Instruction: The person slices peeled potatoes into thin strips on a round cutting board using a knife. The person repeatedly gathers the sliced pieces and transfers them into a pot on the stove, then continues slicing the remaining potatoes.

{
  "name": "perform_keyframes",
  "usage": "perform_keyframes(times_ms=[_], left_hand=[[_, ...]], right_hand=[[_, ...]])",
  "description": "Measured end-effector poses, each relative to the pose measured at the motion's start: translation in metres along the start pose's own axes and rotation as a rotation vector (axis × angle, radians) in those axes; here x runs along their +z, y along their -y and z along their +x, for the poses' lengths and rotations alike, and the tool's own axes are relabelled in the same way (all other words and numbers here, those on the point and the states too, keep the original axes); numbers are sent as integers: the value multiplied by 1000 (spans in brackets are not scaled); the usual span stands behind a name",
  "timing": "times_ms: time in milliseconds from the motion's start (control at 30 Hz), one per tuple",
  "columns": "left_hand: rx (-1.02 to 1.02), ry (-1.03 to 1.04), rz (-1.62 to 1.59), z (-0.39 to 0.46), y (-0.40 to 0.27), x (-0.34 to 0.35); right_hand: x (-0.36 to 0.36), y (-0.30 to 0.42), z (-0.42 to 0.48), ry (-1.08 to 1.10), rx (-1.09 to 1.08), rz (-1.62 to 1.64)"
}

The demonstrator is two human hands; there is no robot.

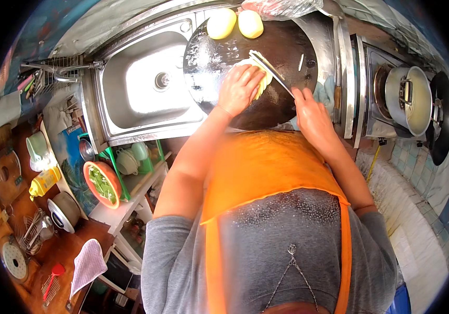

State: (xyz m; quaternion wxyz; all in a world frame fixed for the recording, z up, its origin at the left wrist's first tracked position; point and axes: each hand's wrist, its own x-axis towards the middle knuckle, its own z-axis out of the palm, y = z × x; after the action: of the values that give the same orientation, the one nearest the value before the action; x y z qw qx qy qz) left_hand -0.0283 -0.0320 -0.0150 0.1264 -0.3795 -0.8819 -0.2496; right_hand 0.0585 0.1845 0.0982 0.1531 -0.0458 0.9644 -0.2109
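On a round dark cutting board (208,78), my left hand (240,86) presses down on a pale yellow, sliced vegetable, perhaps a peeled potato (264,84). My right hand (313,114) grips a kitchen knife (277,73), whose blade lies at a slant along the slices' right side. Thin pale strips cling near the blade's far end. A single pale sliver (301,62) lies apart on the board to the right. Two whole peeled yellow vegetables (221,24) rest at the board's far edge. The knife's handle is mostly hidden in my fingers.
Left of the board is a steel sink (114,78) with a faucet (63,70). A clear plastic bag (283,8) lies behind the board. To the right, a metal pot (395,98) stands on the stove beside a black wok (442,137). An orange bowl (87,176) of greens is at lower left.
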Motion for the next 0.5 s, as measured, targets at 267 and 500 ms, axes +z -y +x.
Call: perform_keyframes(times_ms=[267,500], left_hand=[[-13,37,1,-5,2,4],[-39,28,-55,-4,3,4]], right_hand=[[6,10,-1,117,19,-63],[35,13,26,-18,-63,-45]])
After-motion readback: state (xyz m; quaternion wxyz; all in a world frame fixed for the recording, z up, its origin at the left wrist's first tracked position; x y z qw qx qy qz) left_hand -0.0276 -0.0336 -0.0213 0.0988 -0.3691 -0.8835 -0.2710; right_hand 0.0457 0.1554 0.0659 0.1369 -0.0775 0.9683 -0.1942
